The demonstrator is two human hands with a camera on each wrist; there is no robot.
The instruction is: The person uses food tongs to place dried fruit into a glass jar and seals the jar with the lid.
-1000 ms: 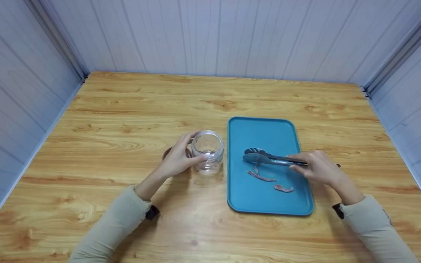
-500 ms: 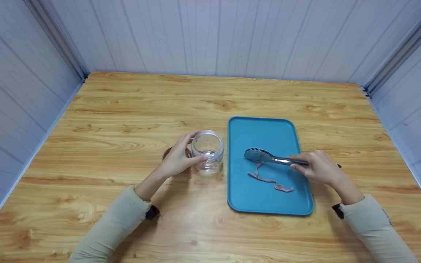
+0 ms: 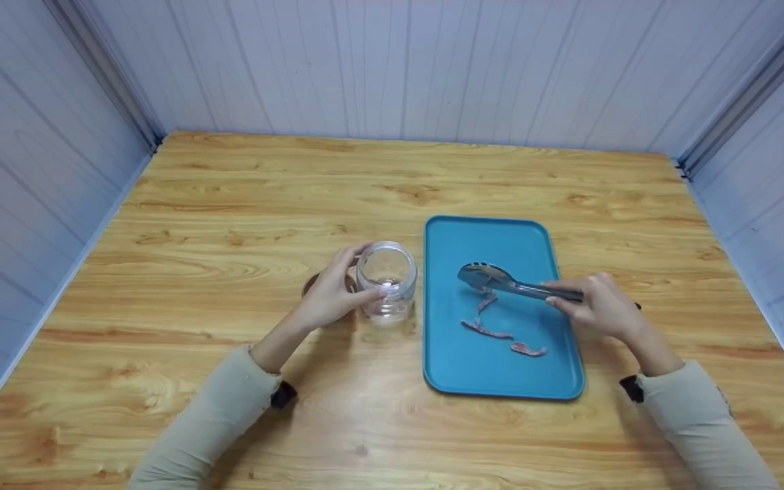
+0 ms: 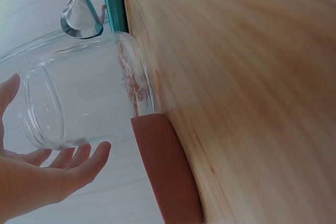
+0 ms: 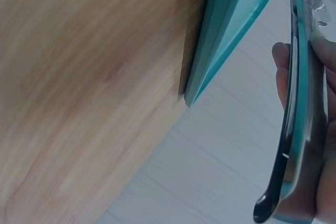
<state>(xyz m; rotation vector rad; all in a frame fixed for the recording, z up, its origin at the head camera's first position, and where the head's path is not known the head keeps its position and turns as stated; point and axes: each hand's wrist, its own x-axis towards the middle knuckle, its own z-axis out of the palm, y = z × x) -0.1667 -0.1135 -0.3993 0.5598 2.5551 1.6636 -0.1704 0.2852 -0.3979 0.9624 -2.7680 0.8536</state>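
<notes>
My left hand [image 3: 329, 292] holds a clear jar [image 3: 388, 309] that stands upright, mouth up, on the table. In the left wrist view a reddish-brown tint shows at the base of the jar [image 4: 89, 87]; whether that is contents or reflection I cannot tell. Over the blue tray [image 3: 494, 238], my right hand [image 3: 599, 306] grips metal tongs [image 3: 531, 291] with the tongs' ends together. From their head hangs a pinkish strip [image 3: 486, 301], its lower end near another strip [image 3: 486, 331] on the tray. A shorter strip [image 3: 528, 350] lies nearer me.
A reddish-brown round thing like a lid [image 4: 165, 169] lies beside the jar, partly hidden by my left hand in the head view. The tray stands just right of the jar on the wooden table [image 3: 263, 197]. Pale panelled walls [image 3: 405, 68] enclose the table's back and sides.
The tongs' ends have come together on a pinkish strip. My right hand has moved slightly up and right, lifting the tongs with the strip hanging. The left hand and jar have stayed put.
</notes>
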